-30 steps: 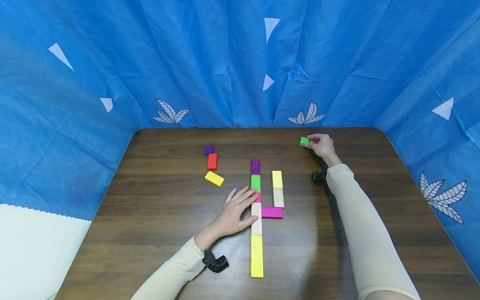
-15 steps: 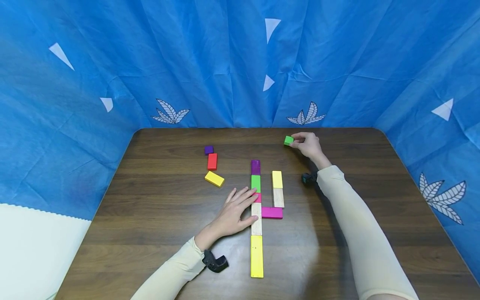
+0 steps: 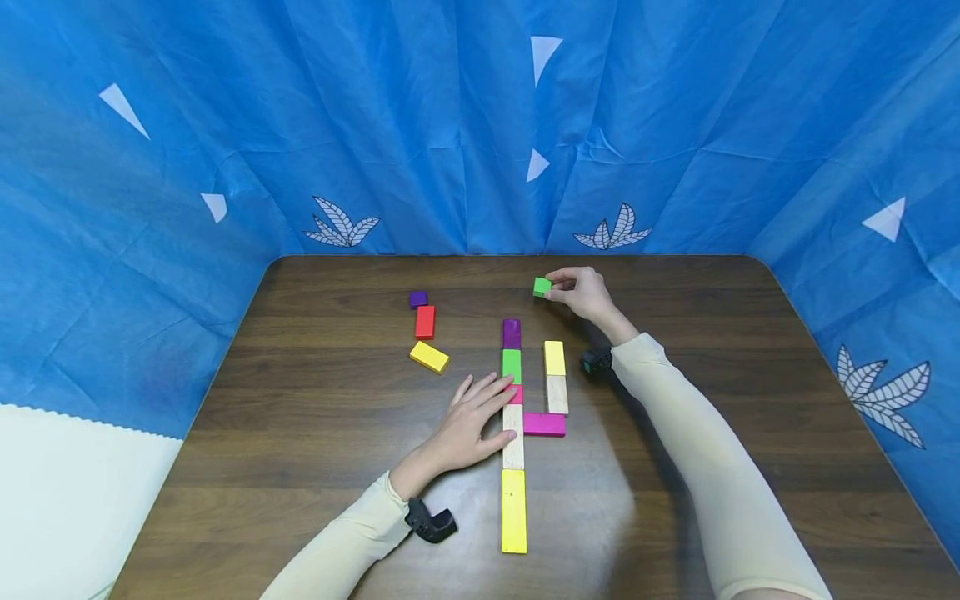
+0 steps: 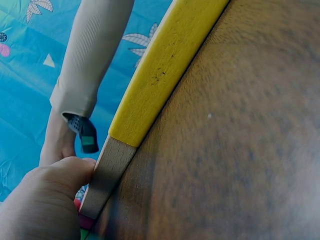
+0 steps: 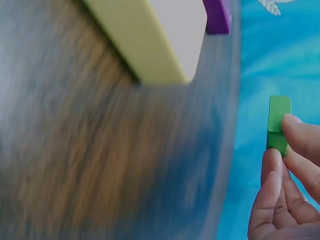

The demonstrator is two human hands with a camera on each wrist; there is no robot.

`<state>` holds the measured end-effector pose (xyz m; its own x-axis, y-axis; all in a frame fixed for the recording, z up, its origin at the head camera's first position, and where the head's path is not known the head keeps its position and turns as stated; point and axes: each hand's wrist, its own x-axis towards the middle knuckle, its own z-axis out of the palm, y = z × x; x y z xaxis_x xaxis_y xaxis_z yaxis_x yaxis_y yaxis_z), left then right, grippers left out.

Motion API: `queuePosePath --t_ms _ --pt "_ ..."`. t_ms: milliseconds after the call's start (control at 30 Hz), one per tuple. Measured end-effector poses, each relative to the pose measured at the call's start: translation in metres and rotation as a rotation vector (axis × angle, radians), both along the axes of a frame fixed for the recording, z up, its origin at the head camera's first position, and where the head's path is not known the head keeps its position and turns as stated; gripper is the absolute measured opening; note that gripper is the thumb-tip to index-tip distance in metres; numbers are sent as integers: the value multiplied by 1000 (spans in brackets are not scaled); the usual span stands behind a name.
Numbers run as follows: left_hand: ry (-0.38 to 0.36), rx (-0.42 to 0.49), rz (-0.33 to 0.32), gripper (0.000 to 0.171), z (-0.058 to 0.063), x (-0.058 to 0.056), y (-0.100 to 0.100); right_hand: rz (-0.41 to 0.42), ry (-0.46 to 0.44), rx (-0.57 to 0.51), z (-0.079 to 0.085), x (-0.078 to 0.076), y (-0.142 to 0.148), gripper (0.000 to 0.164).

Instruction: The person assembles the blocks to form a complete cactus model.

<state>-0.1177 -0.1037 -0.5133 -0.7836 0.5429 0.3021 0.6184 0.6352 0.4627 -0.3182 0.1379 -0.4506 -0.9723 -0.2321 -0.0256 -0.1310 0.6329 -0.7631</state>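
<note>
My right hand (image 3: 583, 293) pinches a small green block (image 3: 542, 287) between thumb and fingers, beyond the far end of a column of blocks. In the right wrist view the same green block (image 5: 279, 120) shows at the fingertips. My left hand (image 3: 463, 429) lies with spread fingers along the column, touching the pink block (image 3: 516, 394) and the long plain wooden block (image 3: 513, 454). That column runs from a purple block (image 3: 512, 333) through a green block (image 3: 512, 365) down to a long yellow block (image 3: 513, 512). In the left wrist view my thumb (image 4: 75, 172) touches the wooden block's side.
Right of the column lie a magenta block (image 3: 544, 425), a short wooden block (image 3: 557, 395) and a yellow block (image 3: 554, 358). Loose at the left are a violet block (image 3: 417, 299), a red block (image 3: 425, 322) and another yellow block (image 3: 429, 357). A blue curtain (image 3: 465, 125) hangs behind the table.
My right hand has moved left along the table's far side with the green block, from the right until it is just beyond the purple block. The left hand has stayed in place.
</note>
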Motion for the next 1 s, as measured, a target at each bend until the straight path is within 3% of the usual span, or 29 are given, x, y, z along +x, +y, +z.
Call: queuePosePath --t_ms 467,1000 --pt "-27 -24 5 63 2 1 0 104 -2 14 3 6 -26 34" --pt "-2 -16 -4 64 1 1 0 191 -55 46 -5 9 -37 33"
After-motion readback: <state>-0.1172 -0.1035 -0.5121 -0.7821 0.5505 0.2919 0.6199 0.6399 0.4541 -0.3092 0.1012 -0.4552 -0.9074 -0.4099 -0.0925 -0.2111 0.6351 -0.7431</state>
